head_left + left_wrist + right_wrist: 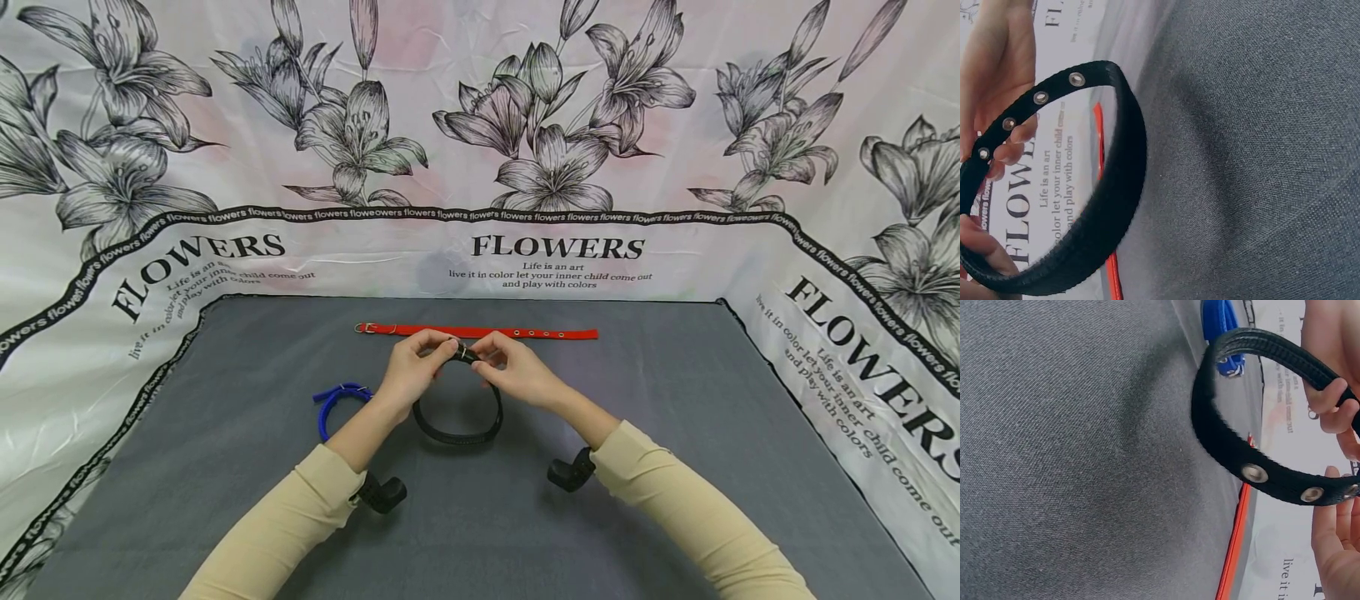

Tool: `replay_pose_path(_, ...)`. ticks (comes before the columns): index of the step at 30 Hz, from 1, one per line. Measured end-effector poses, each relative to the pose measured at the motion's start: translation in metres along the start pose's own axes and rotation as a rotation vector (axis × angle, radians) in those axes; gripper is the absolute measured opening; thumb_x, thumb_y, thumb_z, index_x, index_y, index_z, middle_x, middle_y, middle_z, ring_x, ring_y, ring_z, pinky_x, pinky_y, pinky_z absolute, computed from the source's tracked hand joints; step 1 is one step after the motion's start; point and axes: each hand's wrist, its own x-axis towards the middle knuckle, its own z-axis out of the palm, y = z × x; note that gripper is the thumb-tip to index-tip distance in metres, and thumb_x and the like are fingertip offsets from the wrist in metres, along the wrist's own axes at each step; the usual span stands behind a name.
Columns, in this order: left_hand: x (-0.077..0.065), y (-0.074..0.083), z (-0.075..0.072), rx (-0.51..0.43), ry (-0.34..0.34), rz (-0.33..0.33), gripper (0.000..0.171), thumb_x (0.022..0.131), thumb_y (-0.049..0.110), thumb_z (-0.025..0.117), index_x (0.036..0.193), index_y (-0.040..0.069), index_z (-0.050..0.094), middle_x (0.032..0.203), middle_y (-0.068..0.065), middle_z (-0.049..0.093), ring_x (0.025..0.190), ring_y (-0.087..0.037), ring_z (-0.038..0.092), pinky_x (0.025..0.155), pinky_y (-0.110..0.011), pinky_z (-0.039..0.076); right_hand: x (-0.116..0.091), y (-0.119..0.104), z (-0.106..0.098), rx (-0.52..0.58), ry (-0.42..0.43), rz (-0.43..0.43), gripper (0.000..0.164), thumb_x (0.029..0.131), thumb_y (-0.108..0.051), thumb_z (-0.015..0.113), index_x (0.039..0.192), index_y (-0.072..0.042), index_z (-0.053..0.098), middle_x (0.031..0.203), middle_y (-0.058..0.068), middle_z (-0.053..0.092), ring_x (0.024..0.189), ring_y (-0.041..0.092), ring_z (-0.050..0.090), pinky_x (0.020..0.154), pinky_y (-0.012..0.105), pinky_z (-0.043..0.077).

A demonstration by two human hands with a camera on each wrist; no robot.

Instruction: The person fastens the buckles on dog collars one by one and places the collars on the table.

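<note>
A black collar (459, 439) with metal eyelets is bent into a loop and held upright above the grey cloth. My left hand (408, 367) pinches it at the top, by the buckle (462, 352). Close beside it, my right hand (521, 371) pinches the eyelet end between thumb and fingers. In the left wrist view the collar (1129, 156) hangs below both hands, several eyelets showing. The right wrist view shows the same loop (1210, 419); how far the strap passes through the buckle cannot be told.
Behind the hands a red collar (562, 335) lies stretched out flat. A blue collar (324, 417), curled into a loop, lies left of the black one, partly hidden by the left forearm. A flower-printed cloth (375, 250) rises at the back and sides.
</note>
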Motion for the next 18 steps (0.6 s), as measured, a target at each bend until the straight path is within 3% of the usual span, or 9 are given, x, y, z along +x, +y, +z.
replay_pose_path(5, 0.0012, 0.0013, -0.0012, -0.057, 0.023, 0.029, 0.031, 0.091, 0.035, 0.057, 0.109, 0.010, 0.059, 0.092, -0.007, 0.058, 0.069, -0.016, 0.059, 0.061, -0.029, 0.052, 0.0005, 0.0038, -0.0006, 0.001, 0.013, 0.023, 0.020, 0.092, -0.019, 0.057, 0.110, -0.013, 0.054, 0.102, 0.005, 0.058, 0.081, 0.029, 0.064, 0.068, 0.031, 0.052)
replay_pose_path(12, 0.0018, 0.0018, -0.0028, -0.127, 0.030, 0.030, 0.032, 0.096, 0.033, 0.049, 0.115, 0.007, 0.050, 0.111, -0.018, 0.058, 0.071, -0.017, 0.065, 0.058, -0.025, 0.052, -0.0026, -0.0003, -0.0014, 0.050, 0.015, 0.031, 0.025, 0.091, -0.014, 0.057, 0.116, -0.012, 0.052, 0.105, 0.009, 0.054, 0.087, 0.033, 0.061, 0.075, 0.045, 0.052)
replay_pose_path(18, 0.0017, 0.0013, -0.0001, -0.106, 0.030, 0.020, 0.030, 0.096, 0.033, 0.047, 0.114, 0.008, 0.050, 0.105, -0.014, 0.059, 0.071, -0.020, 0.063, 0.061, -0.032, 0.052, -0.0056, -0.0036, -0.0039, 0.032, -0.015, -0.013, 0.037, 0.092, -0.012, 0.055, 0.129, -0.015, 0.048, 0.101, 0.014, 0.054, 0.082, 0.040, 0.060, 0.069, 0.040, 0.052)
